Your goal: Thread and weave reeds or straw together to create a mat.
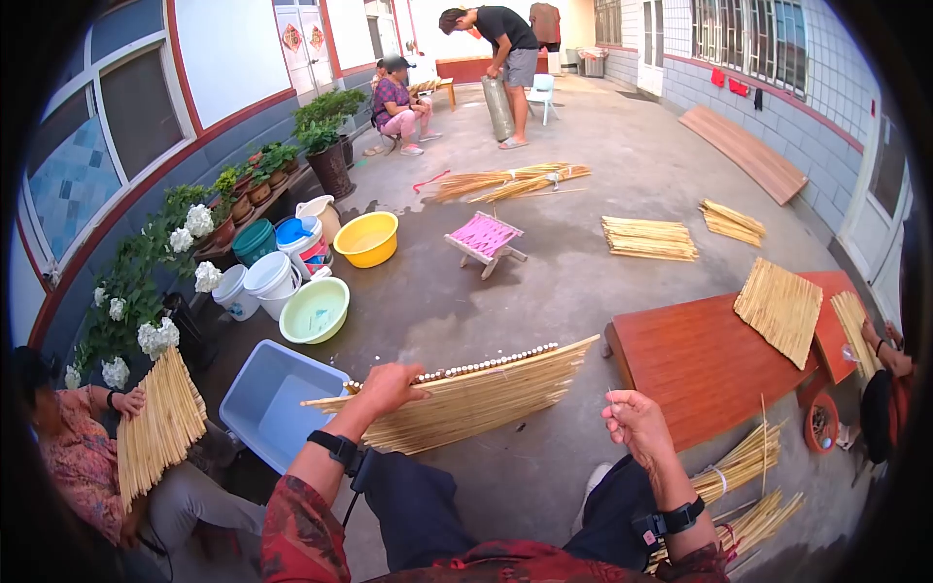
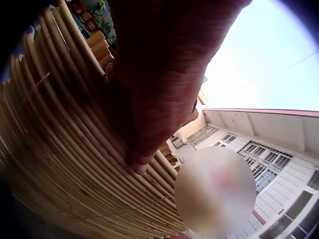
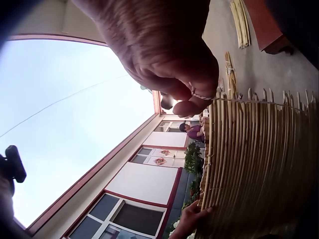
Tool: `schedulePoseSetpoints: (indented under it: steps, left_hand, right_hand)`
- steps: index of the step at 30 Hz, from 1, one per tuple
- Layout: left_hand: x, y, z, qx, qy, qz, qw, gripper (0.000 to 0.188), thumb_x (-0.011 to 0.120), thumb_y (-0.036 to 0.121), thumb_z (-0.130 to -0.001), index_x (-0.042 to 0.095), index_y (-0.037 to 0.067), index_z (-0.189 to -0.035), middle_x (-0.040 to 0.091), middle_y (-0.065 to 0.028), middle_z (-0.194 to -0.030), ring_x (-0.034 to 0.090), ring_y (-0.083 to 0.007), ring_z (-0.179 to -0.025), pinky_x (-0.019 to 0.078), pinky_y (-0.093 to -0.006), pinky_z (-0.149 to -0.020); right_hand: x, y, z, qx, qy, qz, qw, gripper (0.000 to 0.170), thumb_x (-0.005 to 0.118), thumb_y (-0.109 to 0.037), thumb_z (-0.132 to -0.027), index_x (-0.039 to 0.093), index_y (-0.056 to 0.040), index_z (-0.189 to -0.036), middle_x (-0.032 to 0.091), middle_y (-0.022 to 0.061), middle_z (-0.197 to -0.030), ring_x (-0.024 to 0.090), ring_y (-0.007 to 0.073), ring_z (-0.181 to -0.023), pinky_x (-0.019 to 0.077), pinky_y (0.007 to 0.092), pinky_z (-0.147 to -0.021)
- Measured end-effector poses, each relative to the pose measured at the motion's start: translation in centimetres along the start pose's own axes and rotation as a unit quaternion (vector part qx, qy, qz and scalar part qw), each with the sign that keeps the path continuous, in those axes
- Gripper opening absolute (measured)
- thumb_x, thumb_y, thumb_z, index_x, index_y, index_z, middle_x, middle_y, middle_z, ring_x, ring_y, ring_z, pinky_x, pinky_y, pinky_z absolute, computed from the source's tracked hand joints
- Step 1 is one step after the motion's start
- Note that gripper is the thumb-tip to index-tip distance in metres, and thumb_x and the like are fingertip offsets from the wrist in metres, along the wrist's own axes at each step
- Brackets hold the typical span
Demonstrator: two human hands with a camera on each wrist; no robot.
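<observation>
A mat of straw-coloured stalks [image 1: 476,408] stands on its long side before my knees, stitched across with thin string. My left hand [image 1: 387,389] grips its upper edge toward the left end. In the left wrist view, the thumb [image 2: 142,162] presses on the mat's face. Off the mat's right end, my right hand [image 1: 639,428] pinches a thin string [image 3: 202,96] between thumb and fingers. The right wrist view shows that string running from the fingertips to the stalk ends. A row of whitish round stalk ends [image 1: 486,365] lines the top edge.
A blue-grey tub [image 1: 277,398] stands left of the mat. A low red-brown table [image 1: 680,350] on the right bears another mat [image 1: 777,311]. Stalk bundles [image 1: 743,462] lie by my right leg. Ahead is a small pink-topped stool [image 1: 483,233]. A seated person [image 1: 78,428] holds a mat at left.
</observation>
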State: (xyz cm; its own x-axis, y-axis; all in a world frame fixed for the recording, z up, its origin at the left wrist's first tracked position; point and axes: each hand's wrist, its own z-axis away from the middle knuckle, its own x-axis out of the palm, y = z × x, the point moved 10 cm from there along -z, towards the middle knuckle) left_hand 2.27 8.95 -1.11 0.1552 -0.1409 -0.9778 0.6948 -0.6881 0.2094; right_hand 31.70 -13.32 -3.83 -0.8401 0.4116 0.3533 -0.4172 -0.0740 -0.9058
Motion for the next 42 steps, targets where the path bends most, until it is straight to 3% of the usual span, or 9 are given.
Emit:
schedulePoseSetpoints:
  steps: [10,15,19,21,22,24,27,34,42]
  left_hand:
    - [-5.3,2.8,0.0,-0.059,0.03,0.075,0.995,0.035,0.07,0.035,-0.076,0.062,0.005,-0.09,0.064,-0.0186,-0.077,0.062,-0.0365,-0.077,0.0465,-0.0444,-0.068]
    - [-7.3,2.1,-0.9,-0.099,0.059,0.17,0.979,0.033,0.072,0.03,-0.076,0.063,0.002,-0.093,0.063,-0.0189,-0.074,0.061,-0.0331,-0.07,0.0462,-0.0396,-0.066]
    - [-9.1,3.0,-1.5,-0.09,0.092,0.3,0.945,0.032,0.072,0.023,-0.077,0.064,0.0,-0.097,0.065,-0.0109,-0.075,0.059,-0.0167,-0.065,0.046,-0.0308,-0.065]
    - [-9.7,3.7,-1.5,-0.104,0.083,0.364,0.922,0.029,0.071,0.018,-0.079,0.064,-0.001,-0.099,0.066,-0.0043,-0.081,0.057,-0.0084,-0.069,0.046,-0.0262,-0.065]
    - [-9.6,3.7,-1.5,-0.105,0.081,0.359,0.924,0.029,0.071,0.018,-0.079,0.064,-0.001,-0.099,0.066,-0.0043,-0.081,0.057,-0.0084,-0.069,0.046,-0.0262,-0.065]
    - [-9.4,3.9,-1.3,-0.1,0.092,0.379,0.915,0.029,0.071,0.019,-0.08,0.064,-0.001,-0.1,0.067,-0.0047,-0.081,0.058,-0.0088,-0.069,0.0466,-0.0256,-0.065]
    - [-8.3,4.6,0.2,-0.123,0.09,0.394,0.907,0.029,0.071,0.018,-0.08,0.063,-0.001,-0.101,0.067,-0.0052,-0.083,0.059,-0.0085,-0.07,0.0472,-0.0251,-0.066]
    - [-3.7,4.7,3.3,-0.175,0.08,0.448,0.873,0.025,0.07,0.014,-0.081,0.063,-0.001,-0.099,0.068,-0.0065,-0.084,0.059,-0.0092,-0.071,0.0476,-0.0259,-0.065]
    - [0.7,2.7,3.5,-0.173,0.081,0.344,0.919,0.036,0.07,0.019,-0.079,0.062,0.003,-0.111,0.069,-0.0128,-0.087,0.065,-0.0158,-0.075,0.0489,-0.0299,-0.07]
  right_hand:
    - [2.4,-0.4,1.3,0.007,0.004,0.035,0.999,0.023,0.053,-0.014,-0.093,0.058,-0.0055,-0.114,0.058,0.0044,-0.074,0.058,0.0094,-0.053,0.043,0.019,-0.041]
    - [7.1,-1.1,1.0,-0.034,-0.084,0.056,0.994,0.019,0.053,-0.016,-0.094,0.058,-0.0036,-0.107,0.058,0.0027,-0.073,0.055,0.0063,-0.051,0.0416,0.0182,-0.039]
    - [9.5,-1.1,0.4,-0.048,-0.115,0.063,0.99,0.017,0.054,-0.015,-0.093,0.058,-0.0022,-0.103,0.058,0.0029,-0.072,0.055,0.0064,-0.051,0.0425,0.0177,-0.04]
    - [9.8,-1.5,0.0,-0.077,-0.1,0.075,0.989,0.015,0.056,-0.015,-0.092,0.059,-0.001,-0.098,0.058,0.0023,-0.076,0.056,0.0076,-0.06,0.0452,0.0189,-0.051]
    - [10.0,-1.3,-0.3,-0.077,-0.1,0.07,0.99,0.015,0.056,-0.015,-0.092,0.059,-0.001,-0.098,0.058,0.0023,-0.076,0.056,0.0076,-0.06,0.0452,0.0189,-0.051]
    - [10.4,-4.2,-0.6,-0.251,-0.063,0.179,0.949,0.013,0.058,-0.013,-0.09,0.06,-0.0003,-0.093,0.057,0.0024,-0.081,0.055,0.0101,-0.069,0.0449,0.022,-0.064]
    - [12.0,-5.8,-0.9,-0.325,-0.053,0.189,0.925,0.013,0.061,-0.013,-0.087,0.06,-0.0002,-0.089,0.056,0.0035,-0.082,0.052,0.0126,-0.073,0.043,0.0248,-0.07]
    - [14.0,-3.9,-1.8,-0.297,-0.066,0.231,0.924,0.014,0.061,-0.013,-0.086,0.061,-0.0002,-0.089,0.057,0.0078,-0.081,0.056,0.0179,-0.071,0.0453,0.0284,-0.067]
    - [13.9,-0.6,-3.4,-0.273,-0.091,0.255,0.923,0.016,0.059,-0.014,-0.086,0.063,-0.0008,-0.094,0.063,0.0152,-0.086,0.062,0.0296,-0.081,0.0483,0.0349,-0.073]
